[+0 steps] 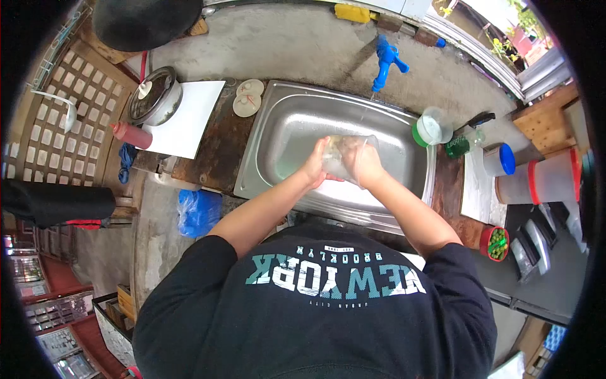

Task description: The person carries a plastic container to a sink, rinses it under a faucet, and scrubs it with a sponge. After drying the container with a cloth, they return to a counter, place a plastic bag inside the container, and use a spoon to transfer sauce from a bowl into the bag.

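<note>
Over the steel sink (297, 129) I hold a clear plastic container (341, 158), tilted on its side. My left hand (317, 163) is closed around its left side. At the opposite end is my right hand (367, 167), with its fingers showing blurred through the see-through wall; they seem to reach inside the container. Whether a sponge or cloth is in those fingers I cannot make out. Beyond the hands, a blue faucet (385, 63) juts from the wall above the basin, with what looks like a thin trickle under it.
Right of the sink stand a clear tub with a green part (431, 128), a green bottle (464, 144), a blue-lidded container (500, 159) and a red container of small green fruits (497, 243). On the left are small white lids (247, 103), a pot (156, 98) and a red squeeze bottle (132, 134).
</note>
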